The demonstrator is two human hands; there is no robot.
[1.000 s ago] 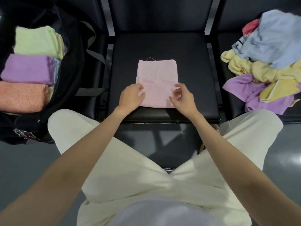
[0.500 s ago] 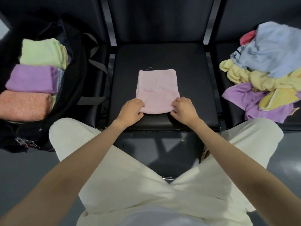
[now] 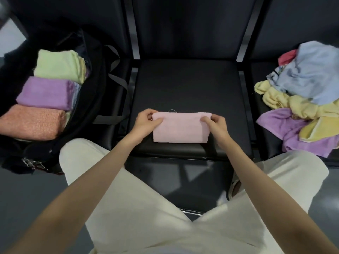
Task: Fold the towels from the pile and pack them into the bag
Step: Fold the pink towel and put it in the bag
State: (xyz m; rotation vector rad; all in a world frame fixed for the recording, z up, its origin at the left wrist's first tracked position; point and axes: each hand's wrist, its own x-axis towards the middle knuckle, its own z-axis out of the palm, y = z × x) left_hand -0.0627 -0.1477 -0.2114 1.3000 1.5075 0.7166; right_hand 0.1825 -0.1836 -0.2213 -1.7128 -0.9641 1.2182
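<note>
A pink towel (image 3: 180, 128), folded into a wide rectangle, is lying near the front edge of the black seat (image 3: 185, 85) in the middle of the frame; the left hand (image 3: 146, 120) is pinching the towel's upper left corner, thumb on top and fingers curled behind the edge; the right hand (image 3: 215, 123) is pinching the upper right corner in the same manner, so both hands are sitting at the far edge of the fold; a loose thread is sticking up from the towel's far edge; at the left of the frame a black bag (image 3: 95, 99) is standing open, and three folded towels are lying side by side in it, a green towel (image 3: 58, 66) farthest up, a purple towel (image 3: 45, 93) just below it, and an orange towel (image 3: 32, 121) lowest; at the right of the frame the pile (image 3: 300, 99) of unfolded towels is resting on the neighbouring seat, with blue cloth on top, yellow beneath it, purple at the bottom and a bit of red at the upper edge; the person's pale trousers (image 3: 146, 208) are filling the lower part of the frame.
</note>
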